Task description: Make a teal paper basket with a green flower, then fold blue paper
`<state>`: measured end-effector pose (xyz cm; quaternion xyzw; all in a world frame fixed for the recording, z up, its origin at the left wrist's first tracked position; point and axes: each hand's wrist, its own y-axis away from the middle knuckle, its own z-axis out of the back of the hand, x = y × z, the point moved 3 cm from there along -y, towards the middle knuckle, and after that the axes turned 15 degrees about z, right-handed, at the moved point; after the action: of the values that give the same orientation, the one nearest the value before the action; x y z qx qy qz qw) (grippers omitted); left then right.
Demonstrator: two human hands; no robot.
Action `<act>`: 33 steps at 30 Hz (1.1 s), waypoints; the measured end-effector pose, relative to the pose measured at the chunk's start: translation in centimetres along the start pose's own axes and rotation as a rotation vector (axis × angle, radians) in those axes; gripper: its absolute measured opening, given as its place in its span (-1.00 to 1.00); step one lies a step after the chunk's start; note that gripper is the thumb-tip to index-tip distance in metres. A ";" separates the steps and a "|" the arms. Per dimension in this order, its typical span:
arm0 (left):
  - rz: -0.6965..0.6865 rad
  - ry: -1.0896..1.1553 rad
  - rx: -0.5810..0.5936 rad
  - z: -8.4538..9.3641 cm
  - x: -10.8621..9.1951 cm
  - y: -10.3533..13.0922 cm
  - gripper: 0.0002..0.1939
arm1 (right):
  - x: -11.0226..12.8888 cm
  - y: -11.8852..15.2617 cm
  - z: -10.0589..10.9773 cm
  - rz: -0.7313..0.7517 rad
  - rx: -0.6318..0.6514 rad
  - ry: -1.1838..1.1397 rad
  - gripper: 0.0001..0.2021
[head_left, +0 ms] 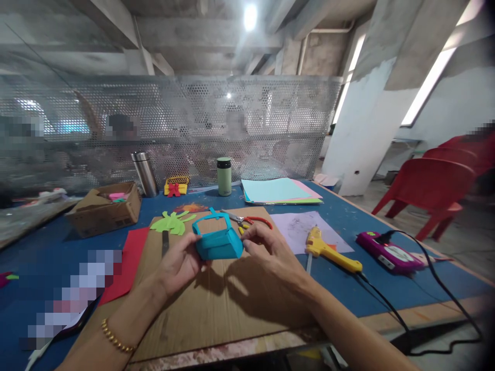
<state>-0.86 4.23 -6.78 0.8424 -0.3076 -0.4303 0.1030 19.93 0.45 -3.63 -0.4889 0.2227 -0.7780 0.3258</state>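
Observation:
A small blue paper basket with an open top is held up above the brown cardboard sheet. My left hand grips its left side, thumb at the rim and fingers underneath. At the basket's right end is my right hand, its thumb and forefinger pinched together by the edge; what lies between those fingertips is too small to make out. Just behind lie scissors with red handles. Green paper strips rest at the cardboard's far left corner.
On the right lie a yellow glue gun, a purple power box and a black cable. A cardboard box, steel flask, green tumbler and paper stack stand or lie farther back. Red paper lies left.

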 end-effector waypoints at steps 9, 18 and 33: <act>0.079 0.042 -0.022 0.7 0.1 -0.2 -0.89 | 0.9 0.4 0.1 0.194 -0.058 -0.068 -0.94; 0.065 0.021 0.018 0.4 0.1 -0.2 -0.96 | 0.2 0.6 -0.3 0.116 -0.004 -0.083 -0.92; 0.116 0.072 0.063 0.8 0.4 -0.4 -0.95 | -0.7 0.7 -0.7 -0.002 0.068 -0.125 -0.92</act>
<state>-1.11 4.31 -7.69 0.8409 -0.3653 -0.3833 0.1121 19.70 0.48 -4.86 -0.5253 0.1749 -0.7534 0.3548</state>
